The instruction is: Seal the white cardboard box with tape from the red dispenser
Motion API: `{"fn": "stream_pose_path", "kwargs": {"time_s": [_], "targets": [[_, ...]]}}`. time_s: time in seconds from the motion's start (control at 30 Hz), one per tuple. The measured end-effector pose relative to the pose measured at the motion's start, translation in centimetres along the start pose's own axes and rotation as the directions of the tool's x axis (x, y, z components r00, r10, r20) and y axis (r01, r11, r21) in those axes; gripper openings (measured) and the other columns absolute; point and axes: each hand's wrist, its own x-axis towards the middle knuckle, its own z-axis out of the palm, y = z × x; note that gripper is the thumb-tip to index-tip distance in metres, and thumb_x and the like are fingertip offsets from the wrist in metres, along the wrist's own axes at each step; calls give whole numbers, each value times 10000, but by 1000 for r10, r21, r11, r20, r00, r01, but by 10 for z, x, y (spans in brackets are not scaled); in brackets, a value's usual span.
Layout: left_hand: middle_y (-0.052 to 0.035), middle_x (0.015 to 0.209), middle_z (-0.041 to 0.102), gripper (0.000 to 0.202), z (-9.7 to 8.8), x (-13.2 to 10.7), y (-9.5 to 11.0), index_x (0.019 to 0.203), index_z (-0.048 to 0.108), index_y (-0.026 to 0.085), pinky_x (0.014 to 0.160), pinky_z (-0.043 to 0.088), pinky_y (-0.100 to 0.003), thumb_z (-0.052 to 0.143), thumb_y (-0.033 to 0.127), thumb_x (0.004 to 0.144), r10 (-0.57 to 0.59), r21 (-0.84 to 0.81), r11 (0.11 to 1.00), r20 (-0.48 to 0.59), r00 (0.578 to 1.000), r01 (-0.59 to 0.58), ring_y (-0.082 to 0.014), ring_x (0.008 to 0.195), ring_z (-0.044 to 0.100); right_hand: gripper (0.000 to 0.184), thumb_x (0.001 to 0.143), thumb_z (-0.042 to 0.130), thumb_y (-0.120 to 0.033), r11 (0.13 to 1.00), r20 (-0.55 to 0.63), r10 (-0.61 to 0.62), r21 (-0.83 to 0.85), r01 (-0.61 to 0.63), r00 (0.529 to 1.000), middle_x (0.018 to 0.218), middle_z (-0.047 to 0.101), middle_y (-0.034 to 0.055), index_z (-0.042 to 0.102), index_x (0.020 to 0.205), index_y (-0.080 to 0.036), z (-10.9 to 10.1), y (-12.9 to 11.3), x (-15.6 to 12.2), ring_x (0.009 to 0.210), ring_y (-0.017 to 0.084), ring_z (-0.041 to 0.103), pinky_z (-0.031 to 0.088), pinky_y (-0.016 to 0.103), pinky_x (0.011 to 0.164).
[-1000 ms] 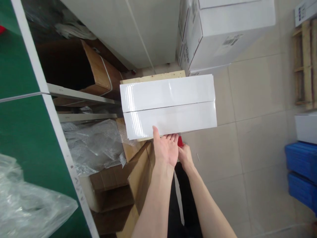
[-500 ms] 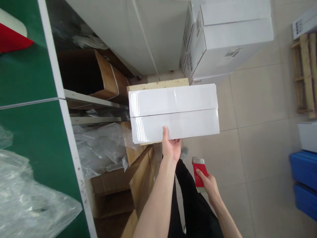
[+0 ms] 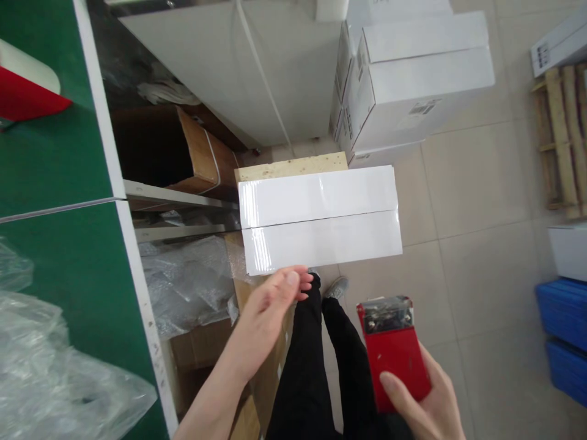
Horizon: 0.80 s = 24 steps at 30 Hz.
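Note:
A long white carton (image 3: 321,211) lies with its two top flaps meeting along a middle seam. Its top is glossy at the left end. Just below its near edge is my left hand (image 3: 282,293), holding nothing, with loosely bent fingers apart from one another. At the lower right my right hand (image 3: 428,397) grips a red tape dispenser (image 3: 398,360), thumb across its front. The dispenser has a dark, shiny head with small screws.
Green worktables (image 3: 68,269) with clear plastic wrap (image 3: 68,373) stand at left. Brown cartons (image 3: 202,153) and bubble wrap (image 3: 192,281) sit below them. White boxes (image 3: 413,85) are stacked behind. At right are a wooden pallet (image 3: 559,134) and blue crates (image 3: 562,311).
My left hand has let go of the white carton's near edge and moved down and left. The right hand has brought the tape dispenser closer to the camera, its face turned up.

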Motion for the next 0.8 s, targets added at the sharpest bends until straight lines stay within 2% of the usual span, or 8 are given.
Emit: {"fn": "stream_pose_path", "kwargs": {"time_s": [0.07, 0.17, 0.27, 0.4, 0.53, 0.67, 0.73, 0.8], "targets": [[-83, 1138, 721, 422, 8, 6, 19, 1215, 700, 264, 976, 541, -386, 543, 566, 965, -69, 107, 994, 330, 941, 35, -246, 1070, 664, 609, 636, 827, -601, 994, 20, -87, -69, 88, 996, 900, 776, 125, 745, 1074, -186, 15, -21, -6, 753, 296, 693, 597, 361, 642], [-56, 1043, 741, 418, 5, 23, 42, 1136, 728, 254, 913, 524, -331, 544, 586, 959, -127, 178, 983, 518, 846, 39, -220, 998, 671, 576, 649, 813, -584, 974, 42, -161, -156, 166, 986, 937, 776, 123, 756, 1068, -191, 32, -46, -4, 786, 300, 691, 599, 372, 689], [-37, 1052, 755, 375, -9, 39, 56, 1059, 758, 255, 905, 501, -296, 568, 561, 957, -124, 183, 983, 555, 823, 24, -207, 1015, 673, 467, 757, 738, -570, 975, 135, -145, -148, 165, 980, 885, 763, 90, 747, 1033, -194, 46, -66, 2, 737, 252, 671, 579, 335, 670], [-1, 1064, 766, 352, -30, 52, 64, 1055, 773, 287, 918, 493, -284, 539, 540, 981, -116, 196, 981, 568, 815, 3, -199, 1030, 682, 476, 857, 666, -550, 996, 251, -58, -45, 72, 966, 907, 752, 73, 693, 1157, -181, 65, -91, 9, 745, 221, 677, 570, 296, 671], [21, 1090, 761, 359, -44, 66, 69, 1069, 779, 318, 914, 498, -286, 502, 536, 998, -85, 254, 964, 566, 820, -75, -202, 1049, 687, 479, 885, 647, -559, 998, 272, -17, -60, 35, 962, 975, 749, 75, 670, 1185, -187, 81, -107, 16, 830, 228, 692, 567, 289, 727], [17, 1039, 760, 376, -55, 81, 70, 978, 796, 291, 883, 489, -281, 513, 538, 992, -50, 264, 955, 586, 809, -132, -206, 1012, 686, 472, 893, 641, -565, 995, 275, 15, -95, 12, 961, 1031, 749, 85, 661, 1172, -184, 93, -120, 22, 879, 234, 695, 563, 291, 771], [2, 1006, 762, 407, -59, 87, 68, 953, 798, 259, 881, 484, -293, 511, 545, 988, -58, 247, 962, 602, 797, -116, -222, 998, 681, 465, 900, 637, -555, 994, 296, 29, -106, 3, 955, 1036, 747, 89, 653, 1170, -176, 98, -126, 23, 870, 231, 694, 563, 293, 768], [-21, 971, 764, 443, -63, 92, 63, 963, 795, 223, 871, 479, -311, 514, 565, 978, -100, 217, 975, 595, 797, -40, -240, 980, 673, 467, 903, 632, -549, 993, 312, 42, -115, -6, 949, 996, 745, 88, 645, 1173, -168, 102, -131, 23, 853, 233, 692, 562, 293, 740]]}}
